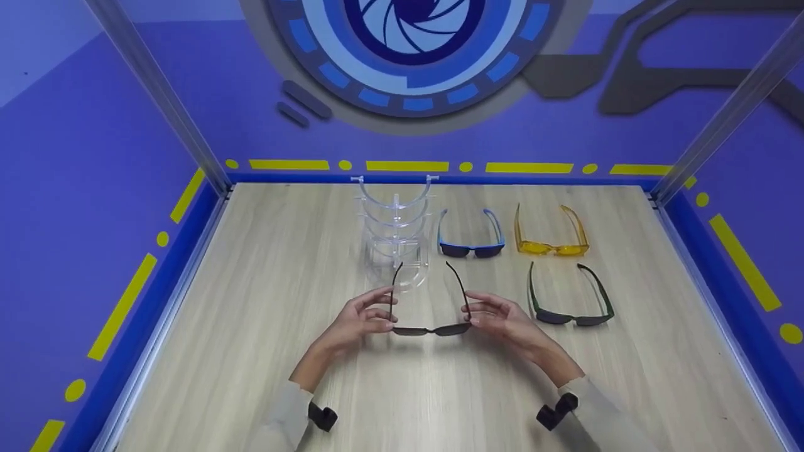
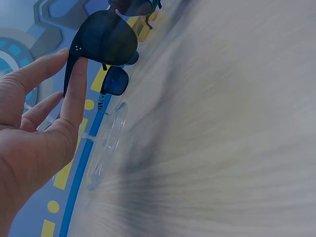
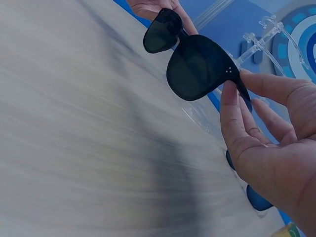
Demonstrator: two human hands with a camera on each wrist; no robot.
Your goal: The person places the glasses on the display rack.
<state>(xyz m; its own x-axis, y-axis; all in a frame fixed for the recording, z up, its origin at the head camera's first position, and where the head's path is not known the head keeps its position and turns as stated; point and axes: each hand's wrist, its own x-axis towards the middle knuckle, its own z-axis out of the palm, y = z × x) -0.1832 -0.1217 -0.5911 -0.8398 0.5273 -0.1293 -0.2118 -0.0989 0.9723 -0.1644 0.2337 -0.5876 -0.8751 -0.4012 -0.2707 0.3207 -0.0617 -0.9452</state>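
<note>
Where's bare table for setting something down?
Widest: table left of the clear stand, out to the left wall. Also nearer than the held sunglasses, between the forearms, and a strip between the green-framed glasses and right wall. Crowded: right of the stand, where blue-framed, yellow and green-framed glasses cluster.

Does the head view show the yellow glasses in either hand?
No, the yellow glasses lie on the table; the left hand and right hand hold black sunglasses.
</note>
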